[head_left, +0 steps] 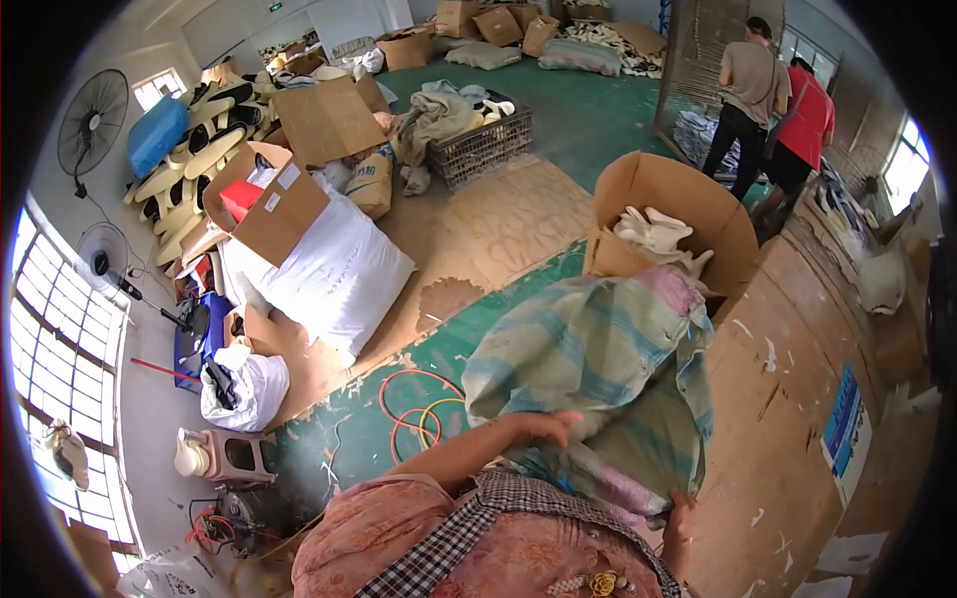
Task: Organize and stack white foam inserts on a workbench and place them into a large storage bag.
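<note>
A large woven sack, pale green with blue-green stripes and pink patches, hangs in loose folds in front of me. Its far end lies against an open cardboard box. My left hand reaches in from the left across the sack's near part. Its fingers and thumb look apart, touching the cloth without a visible grip. Lower right, my right hand is closed on the sack's near edge; part of that hand is hidden. White shoe-last-like pieces lie inside the box.
Orange hose loops on the green floor at left. Beyond stand a stuffed white sack, a black crate and piled soles. A wooden board surface runs along the right. Two people stand at far right.
</note>
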{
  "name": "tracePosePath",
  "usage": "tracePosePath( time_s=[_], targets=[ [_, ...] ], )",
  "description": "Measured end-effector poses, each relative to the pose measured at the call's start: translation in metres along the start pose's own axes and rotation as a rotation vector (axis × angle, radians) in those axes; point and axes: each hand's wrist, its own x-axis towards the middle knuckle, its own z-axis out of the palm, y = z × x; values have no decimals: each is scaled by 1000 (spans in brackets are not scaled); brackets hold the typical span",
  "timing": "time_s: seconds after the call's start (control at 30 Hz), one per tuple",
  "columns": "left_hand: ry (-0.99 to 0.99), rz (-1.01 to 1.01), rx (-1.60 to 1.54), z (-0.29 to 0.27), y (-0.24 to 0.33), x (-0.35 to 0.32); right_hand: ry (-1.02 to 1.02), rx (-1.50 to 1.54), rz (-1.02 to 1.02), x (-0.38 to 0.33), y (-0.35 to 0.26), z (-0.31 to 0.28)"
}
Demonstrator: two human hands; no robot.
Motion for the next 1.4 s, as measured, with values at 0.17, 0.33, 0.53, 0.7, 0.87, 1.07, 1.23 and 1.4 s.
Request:
tracePosePath(
  time_s=[0.17, 0.33, 0.53, 0.7, 0.87, 1.07, 1.23, 1.4],
  targets=[
    [379, -12, -490, -79, 18, -23, 66, 120, 557, 11, 11, 22],
    [634, 72, -1066, -170, -36, -50, -207, -796, 559, 6, -4, 60],
    [526, -177, -1157, -183, -56, -31, 118, -947, -116, 15, -100, 171],
    [192, 73, -1406, -215, -91, -46, -434, -807, -277, -33, -109, 240],
    [606, 80, -1719, -185, -14, -12, -432, -652, 372, -76, -40, 210],
    [585, -76, -506, -164, -50, 2, -109, -336, 432, 18, -61, 198],
    [447, -233, 443, -116, -58, 40, 330, -575, 182, 72, -22, 212],
    [555, -360, 728, -85, -72, 56, 19, -771, 647, 102, -35, 218]
  ],
)
